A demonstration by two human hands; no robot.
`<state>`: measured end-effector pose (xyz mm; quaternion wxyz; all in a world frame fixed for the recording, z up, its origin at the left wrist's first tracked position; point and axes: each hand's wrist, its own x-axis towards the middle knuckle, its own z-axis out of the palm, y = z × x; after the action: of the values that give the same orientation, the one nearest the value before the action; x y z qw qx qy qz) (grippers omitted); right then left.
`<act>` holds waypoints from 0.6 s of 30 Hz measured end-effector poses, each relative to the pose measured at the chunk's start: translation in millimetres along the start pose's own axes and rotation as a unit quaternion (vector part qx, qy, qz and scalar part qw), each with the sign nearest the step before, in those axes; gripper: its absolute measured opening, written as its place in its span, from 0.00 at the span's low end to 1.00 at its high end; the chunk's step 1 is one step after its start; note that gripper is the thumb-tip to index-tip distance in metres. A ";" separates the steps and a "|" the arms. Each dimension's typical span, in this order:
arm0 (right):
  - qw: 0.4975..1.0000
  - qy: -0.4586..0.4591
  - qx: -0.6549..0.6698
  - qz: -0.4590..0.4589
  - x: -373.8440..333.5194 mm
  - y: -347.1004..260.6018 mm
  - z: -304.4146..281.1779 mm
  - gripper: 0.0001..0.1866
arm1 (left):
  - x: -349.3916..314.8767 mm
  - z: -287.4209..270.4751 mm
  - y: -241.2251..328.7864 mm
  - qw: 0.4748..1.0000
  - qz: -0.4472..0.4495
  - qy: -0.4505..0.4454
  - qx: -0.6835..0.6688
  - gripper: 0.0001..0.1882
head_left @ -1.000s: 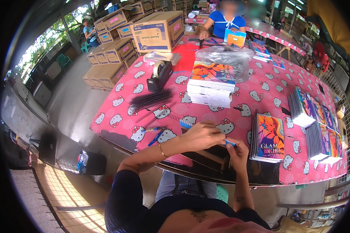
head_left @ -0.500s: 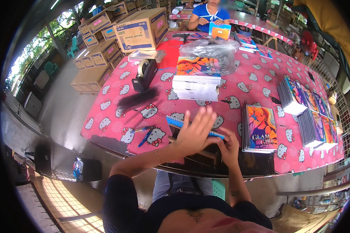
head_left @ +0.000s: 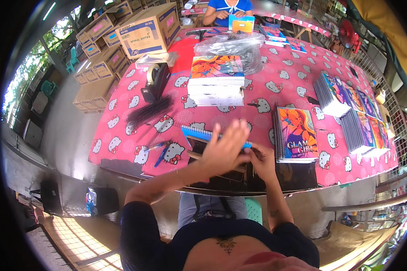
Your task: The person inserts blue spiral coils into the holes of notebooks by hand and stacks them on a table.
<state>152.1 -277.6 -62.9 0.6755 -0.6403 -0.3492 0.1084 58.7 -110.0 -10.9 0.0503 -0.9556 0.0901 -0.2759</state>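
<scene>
A blue-edged notebook (head_left: 188,132) with a coil along its far edge lies before me, on a dark frame-like piece (head_left: 236,175) at the table's near edge. My left hand (head_left: 226,151) is flat across the notebook, fingers stretched out and blurred, hiding much of it. At the notebook's right end, my right hand (head_left: 261,160) is closed in a pinch; what lies between its fingertips is too small to tell. Loose black spiral coils (head_left: 151,113) lie in a heap to the left. Pens (head_left: 162,153) rest nearer me.
Beyond my hands stands a stack of notebooks (head_left: 216,86), with a tape dispenser (head_left: 155,82) to its left and a plastic bag (head_left: 239,47) behind. Coil-bound notebooks (head_left: 297,135) are piled at right, more (head_left: 362,117) farther right. Across the table sits a person (head_left: 224,13); cartons (head_left: 147,36) stand at left.
The whole view has shifted, so the table sits higher and further left. My right fingertips have drawn together at the notebook's end. My left hand stays flat over it.
</scene>
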 end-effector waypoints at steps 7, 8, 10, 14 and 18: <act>1.000 0.012 0.011 0.000 -1.0 4.8 1.3 0.13 | -9.6 1.6 2.5 0.999 0.002 0.024 -0.049 0.40; 1.000 0.007 0.005 0.004 -1.8 2.3 0.7 0.14 | -0.4 -3.4 -0.2 0.999 -0.016 0.015 -0.042 0.39; 0.999 0.025 0.025 0.001 -0.5 -10.3 0.4 0.13 | -9.0 1.6 0.0 0.997 -0.005 0.016 -0.073 0.37; 0.998 0.007 -0.044 -0.050 12.4 -29.4 -11.7 0.12 | 0.9 -13.1 -7.7 0.991 -0.020 0.052 -0.122 0.27; 0.997 -0.072 -0.026 0.020 24.3 -35.2 -29.3 0.11 | 13.8 -9.9 -22.1 0.974 -0.011 0.074 -0.212 0.08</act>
<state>177.2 -291.8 -19.8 0.6298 -0.6548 -0.3865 0.1586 68.1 -91.6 7.8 -0.1632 -0.9226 0.1389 -0.3208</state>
